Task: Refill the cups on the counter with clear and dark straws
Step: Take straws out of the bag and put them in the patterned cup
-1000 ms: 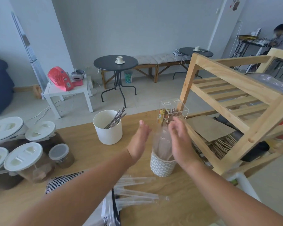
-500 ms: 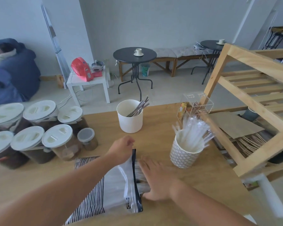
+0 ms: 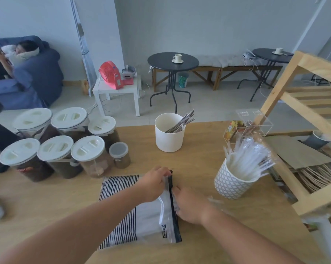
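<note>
On the wooden worktop (image 3: 199,161), a striped zip bag (image 3: 141,223) lay flat at 6 o'clock, its black zip strip (image 3: 173,210) along the right edge. The left hand (image 3: 154,184) had its grip clamped on the bag's far corner, fingers pinching the plastic right at the strip. The right hand (image 3: 191,206) lay against the strip from the 3 o'clock side, fingers curled at the bag's mouth; whether its grip had closed on anything could not be told. At 3 o'clock from the bag stood the patterned cup (image 3: 230,187), crowded with clear straws (image 3: 246,159) leaning toward 2 o'clock. At 12 o'clock stood the white cup (image 3: 168,140), holding a few dark straws (image 3: 181,122). Lidded jars (image 3: 88,149) clustered at 10 o'clock.
</note>
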Demonstrator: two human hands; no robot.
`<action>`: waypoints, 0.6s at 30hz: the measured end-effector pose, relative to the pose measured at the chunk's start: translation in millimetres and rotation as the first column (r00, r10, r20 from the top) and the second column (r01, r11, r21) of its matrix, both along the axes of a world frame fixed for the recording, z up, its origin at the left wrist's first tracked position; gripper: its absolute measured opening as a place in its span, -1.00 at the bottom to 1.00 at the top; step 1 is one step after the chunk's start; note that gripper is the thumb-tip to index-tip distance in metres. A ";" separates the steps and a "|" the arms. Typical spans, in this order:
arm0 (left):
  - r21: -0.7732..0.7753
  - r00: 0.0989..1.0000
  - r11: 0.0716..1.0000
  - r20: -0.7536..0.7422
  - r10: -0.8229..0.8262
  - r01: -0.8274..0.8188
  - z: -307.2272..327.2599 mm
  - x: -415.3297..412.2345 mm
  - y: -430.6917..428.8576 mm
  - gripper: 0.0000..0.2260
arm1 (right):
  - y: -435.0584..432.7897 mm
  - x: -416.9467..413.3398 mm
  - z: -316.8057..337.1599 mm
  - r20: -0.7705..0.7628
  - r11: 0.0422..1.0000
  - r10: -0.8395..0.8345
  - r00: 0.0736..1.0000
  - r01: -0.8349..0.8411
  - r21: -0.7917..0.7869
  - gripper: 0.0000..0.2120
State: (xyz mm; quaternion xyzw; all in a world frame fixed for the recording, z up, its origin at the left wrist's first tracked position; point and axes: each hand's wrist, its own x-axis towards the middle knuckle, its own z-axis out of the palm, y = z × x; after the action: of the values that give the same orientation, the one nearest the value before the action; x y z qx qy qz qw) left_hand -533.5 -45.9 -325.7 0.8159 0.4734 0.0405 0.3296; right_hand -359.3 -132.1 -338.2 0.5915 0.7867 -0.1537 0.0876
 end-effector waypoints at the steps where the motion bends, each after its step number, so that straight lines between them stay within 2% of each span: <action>1: 0.003 1.000 1.000 0.007 -0.011 0.011 -0.4 -1.4 -0.4 -0.56 | -1.0 -0.4 -0.2 0.009 1.000 0.004 1.000 -0.004 0.005 -0.57; 8: 0.009 0.993 0.993 -0.029 -0.116 0.116 -6.9 -8.3 -0.9 -0.56 | -14.7 21.4 5.5 0.012 0.997 -0.077 0.997 0.077 -0.001 -0.89; 18: 0.100 0.947 0.944 -0.103 -0.304 0.314 -9.9 -20.9 -2.4 -0.71 | -40.4 74.9 11.1 0.031 0.984 -0.178 0.984 0.177 0.030 -0.92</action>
State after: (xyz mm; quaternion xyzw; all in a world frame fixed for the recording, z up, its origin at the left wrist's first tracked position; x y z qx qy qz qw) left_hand -554.4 -48.4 -335.6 0.8986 0.3503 -0.0197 0.2633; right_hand -284.4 -172.4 -327.1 0.6629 0.7312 -0.1402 0.0788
